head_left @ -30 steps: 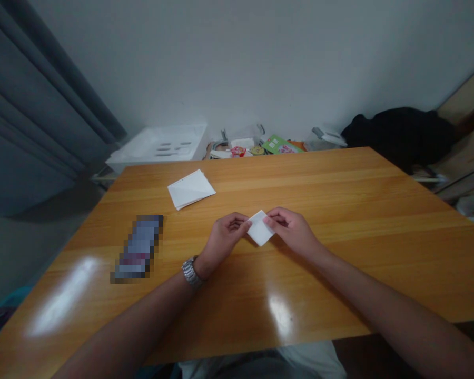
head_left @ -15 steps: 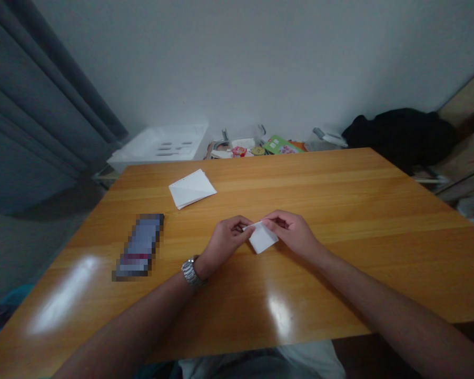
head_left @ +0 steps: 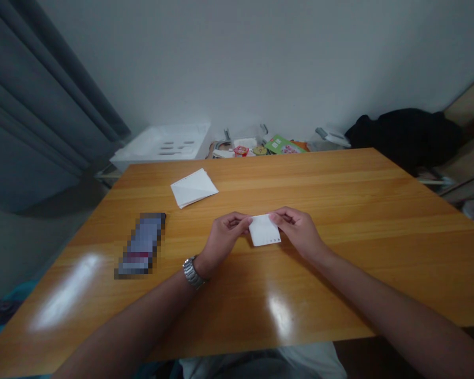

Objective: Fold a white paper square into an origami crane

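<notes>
A small white piece of paper [head_left: 264, 232], roughly square, is held between my two hands over the middle of the table. A row of small dark marks or holes shows along its lower right edge. My left hand [head_left: 229, 234] pinches the paper's left side with the thumb on top. On the other side, my right hand [head_left: 298, 231] grips the upper right corner, its thumb lying on the paper's face. The fingers behind the paper are partly hidden. Farther back on the left lies a stack of white paper sheets [head_left: 194, 188].
A blurred-out phone [head_left: 143, 245] lies on the wooden table [head_left: 339, 200] to the left. Past the far edge stand a white plastic tray [head_left: 142, 145], a green booklet [head_left: 282, 144] and small packets. A black cloth heap [head_left: 406, 134] sits at the back right.
The paper has turned from a slanted, diamond-like position to nearly square-on, and its row of marks now shows. Both hands have shifted slightly with it and keep their grip.
</notes>
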### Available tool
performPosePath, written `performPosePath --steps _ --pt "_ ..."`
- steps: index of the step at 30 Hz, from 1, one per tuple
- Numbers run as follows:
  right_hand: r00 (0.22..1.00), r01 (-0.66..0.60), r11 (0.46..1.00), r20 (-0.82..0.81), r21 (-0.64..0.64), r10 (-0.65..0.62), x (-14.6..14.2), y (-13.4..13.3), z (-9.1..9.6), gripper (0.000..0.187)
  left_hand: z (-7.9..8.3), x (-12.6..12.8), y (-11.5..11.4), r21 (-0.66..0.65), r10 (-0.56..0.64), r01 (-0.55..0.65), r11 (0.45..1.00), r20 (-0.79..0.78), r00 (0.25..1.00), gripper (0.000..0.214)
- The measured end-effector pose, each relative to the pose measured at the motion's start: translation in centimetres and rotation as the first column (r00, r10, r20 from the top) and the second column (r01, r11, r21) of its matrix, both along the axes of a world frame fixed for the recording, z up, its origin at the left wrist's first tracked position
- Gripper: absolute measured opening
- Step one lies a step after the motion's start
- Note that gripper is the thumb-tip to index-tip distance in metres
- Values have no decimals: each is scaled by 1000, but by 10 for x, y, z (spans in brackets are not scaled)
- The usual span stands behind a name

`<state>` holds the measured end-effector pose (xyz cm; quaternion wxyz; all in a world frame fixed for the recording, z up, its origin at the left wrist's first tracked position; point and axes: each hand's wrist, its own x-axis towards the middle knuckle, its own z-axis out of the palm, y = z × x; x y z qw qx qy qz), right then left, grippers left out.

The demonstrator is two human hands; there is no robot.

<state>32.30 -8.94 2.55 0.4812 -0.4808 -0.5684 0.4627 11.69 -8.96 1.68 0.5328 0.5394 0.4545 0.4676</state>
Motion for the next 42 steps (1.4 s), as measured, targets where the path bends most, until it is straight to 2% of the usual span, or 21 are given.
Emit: performPosePath --steps 7,12,17,20,24,28,34,38,42 --pt "997 -31 1000 77 7 30 2 2 1 31 4 -1 1 115 26 -15 993 -100 995 29" --pt "983 -146 989 107 -16 147 4 3 -2 28 4 -5 1 166 49 -15 986 -202 978 26" --pt "941 -279 960 197 -11 276 7 1 0 27 3 -6 -1 163 -18 62 985 -259 966 25" --pt "935 -261 965 251 15 249 8 0 2 28 2 -5 -1 160 -8 51 986 -256 967 26" --pt "948 -209 978 249 25 196 7 0 2 27 0 -2 0 119 10 11 993 -174 985 28" --pt "959 -188 982 223 33 177 8 2 0 27 0 -1 -1 68 -33 45 997 -159 987 29" --pt "968 -189 982 173 10 184 8 3 2 28 4 -1 -3 115 -3 27 993 -200 980 30" --pt "973 -205 977 92 -59 210 8 4 0 34 6 -2 -3 136 37 -11 991 -187 982 30" --pt "951 -243 967 176 -77 253 9 4 -4 42 7 -3 -1 127 71 -51 991 -160 985 29"
